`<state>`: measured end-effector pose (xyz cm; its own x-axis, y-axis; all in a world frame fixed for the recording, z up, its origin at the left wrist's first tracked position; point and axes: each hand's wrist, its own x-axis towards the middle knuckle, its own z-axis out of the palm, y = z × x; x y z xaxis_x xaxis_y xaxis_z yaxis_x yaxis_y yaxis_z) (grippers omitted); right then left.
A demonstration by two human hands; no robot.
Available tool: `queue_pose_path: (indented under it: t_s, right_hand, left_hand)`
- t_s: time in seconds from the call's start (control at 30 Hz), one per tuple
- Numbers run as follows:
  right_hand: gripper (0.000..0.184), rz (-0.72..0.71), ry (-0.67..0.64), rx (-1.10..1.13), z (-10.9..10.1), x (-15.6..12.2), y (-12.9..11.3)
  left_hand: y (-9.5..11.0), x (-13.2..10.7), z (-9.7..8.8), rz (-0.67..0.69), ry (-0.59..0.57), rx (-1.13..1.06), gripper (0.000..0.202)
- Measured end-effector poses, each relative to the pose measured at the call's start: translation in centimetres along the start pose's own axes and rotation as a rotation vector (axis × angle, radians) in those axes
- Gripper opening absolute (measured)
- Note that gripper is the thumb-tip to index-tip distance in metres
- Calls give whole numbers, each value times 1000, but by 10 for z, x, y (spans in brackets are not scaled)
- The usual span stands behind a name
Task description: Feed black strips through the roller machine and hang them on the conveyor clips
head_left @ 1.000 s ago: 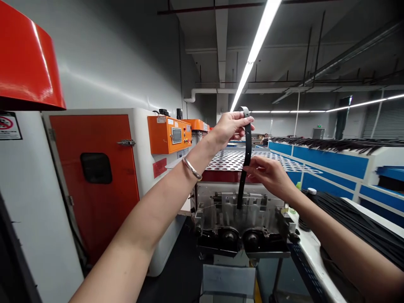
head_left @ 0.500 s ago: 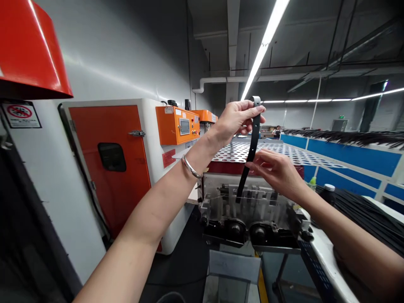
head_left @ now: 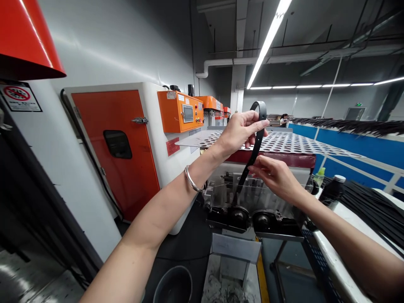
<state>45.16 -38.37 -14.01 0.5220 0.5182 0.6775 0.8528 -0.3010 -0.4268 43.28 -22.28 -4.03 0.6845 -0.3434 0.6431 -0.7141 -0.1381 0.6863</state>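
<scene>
Overhead fluorescent tubes (head_left: 269, 40) glare on the red hood (head_left: 25, 42), and wide-angle distortion bends the edges.

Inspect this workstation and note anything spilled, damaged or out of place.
Dark debris lies scattered across the pale surface beneath the machine. It looks odd because it resembles spilled scraps, though the picture is too unclear to identify it.

Black strap (head_left: 255, 147) btm end obscured behind clear guard (head_left: 217, 194).
</scene>
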Motion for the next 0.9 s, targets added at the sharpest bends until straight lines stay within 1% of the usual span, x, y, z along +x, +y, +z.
queue_pose_path:
  t_s: [0.07, 0.17, 0.3, 0.4, 0.47, 0.53, 0.6, 0.67, 0.73, 0.8, 0.87, 0.9]
  right_hand:
    - [22, -6, -8, -45, -3, 0, 1]
    - [19, -9, -23, -117, -12, 0, 2]
    - [20, 2, -79, -189, -18, -3, 7]
    - [20, -1, -148, -272, -16, -10, 13]
    - [17, 14, -134, -361, -14, -18, 14]
    - [19, 55, -62, -415, -15, -29, 10]
    - [26, 108, 1, -377, -16, -43, 2]
    - [25, 159, -14, -250, -15, -62, -8]
    - [25, 226, -112, -88, -7, -86, -12]
    - [32, 320, -269, 44, 9, -117, -7]
    - [41, 425, -424, 106, 33, -151, 10]
    - [44, 473, -468, 117, 47, -169, 22]
  left_hand:
    - [0, 0, 0, -30, 19, -6, 13]
    - [-1, 3, 1, -17, 29, -10, 14]
    - [-5, 3, 3, 0, 6, 37, 16]
    - [-13, -1, 5, -44, -29, 81, 20]
    - [-18, -7, 6, -82, -40, 145, 24]
    - [-25, -11, 8, -97, -30, 250, 28]
    - [-32, -16, 11, -80, -10, 359, 32]
    - [-40, -20, 16, -64, 22, 467, 34]
    - [-47, -27, 21, -86, 70, 587, 33]
    - [-52, -40, 25, -107, 139, 698, 30]
    - [-53, -62, 29, -92, 216, 739, 29]
    - [-52, -76, 31, -78, 255, 722, 28]
